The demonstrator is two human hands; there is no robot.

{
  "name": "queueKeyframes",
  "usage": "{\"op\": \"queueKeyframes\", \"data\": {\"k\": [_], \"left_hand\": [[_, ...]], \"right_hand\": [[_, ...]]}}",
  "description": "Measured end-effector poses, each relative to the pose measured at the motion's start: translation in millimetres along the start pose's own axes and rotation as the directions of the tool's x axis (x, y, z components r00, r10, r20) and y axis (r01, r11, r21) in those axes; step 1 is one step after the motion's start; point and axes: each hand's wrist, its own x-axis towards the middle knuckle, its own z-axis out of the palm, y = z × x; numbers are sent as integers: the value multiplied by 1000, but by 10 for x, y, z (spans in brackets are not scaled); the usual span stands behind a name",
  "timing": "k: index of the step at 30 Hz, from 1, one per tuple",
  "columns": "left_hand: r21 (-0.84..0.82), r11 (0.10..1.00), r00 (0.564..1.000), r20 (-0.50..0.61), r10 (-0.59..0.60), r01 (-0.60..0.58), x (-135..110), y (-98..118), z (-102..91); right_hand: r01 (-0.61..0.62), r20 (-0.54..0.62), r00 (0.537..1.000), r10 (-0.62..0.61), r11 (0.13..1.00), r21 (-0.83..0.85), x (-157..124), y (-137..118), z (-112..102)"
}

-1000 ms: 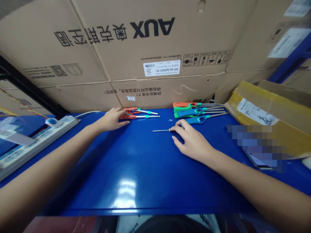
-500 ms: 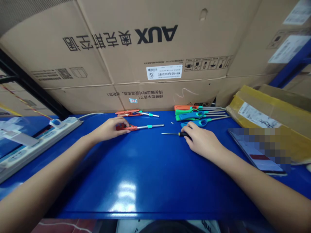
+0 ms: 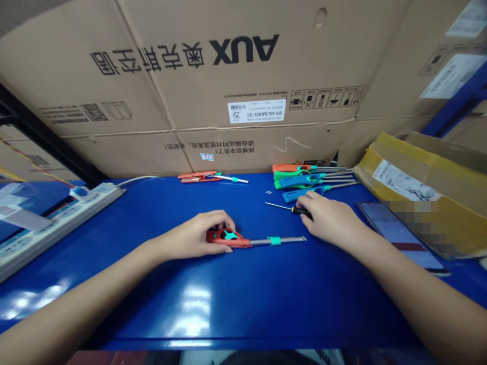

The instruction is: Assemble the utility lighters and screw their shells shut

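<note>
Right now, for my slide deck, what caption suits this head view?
Left hand grips a red long-necked lighter on the blue table; right hand pinches a small screwdriver.

Head-worn view, forward and down, close over the blue tabletop (image 3: 213,299).

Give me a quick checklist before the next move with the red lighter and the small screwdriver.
1. Left hand grips the red plastic long-necked lighter by its handle: ok.
2. Lighter lies flat on the glossy blue table, neck pointing right: ok.
3. Right hand closes its fingers on the thin black-handled screwdriver: ok.
4. Screwdriver tip apart from the lighter: ok.
5. Screws on the lighter's body: cannot tell.
</note>
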Motion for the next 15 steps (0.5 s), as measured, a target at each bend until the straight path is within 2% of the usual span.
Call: {"op": "queueKeyframes", "data": {"k": [6,10,15], "left_hand": [[-41,999,1000,7,-7,7,104,246,211],[-34,999,998,-46,-41,39,83,255,280],[23,998,996,-72,-51,53,17,204,245]], "right_hand": [[46,-33,998,-45,999,24,6,-15,26],[57,-37,998,-57,998,5,3,-53,40],[72,-36,997,-72,997,-14,-3,-108,58]]}}
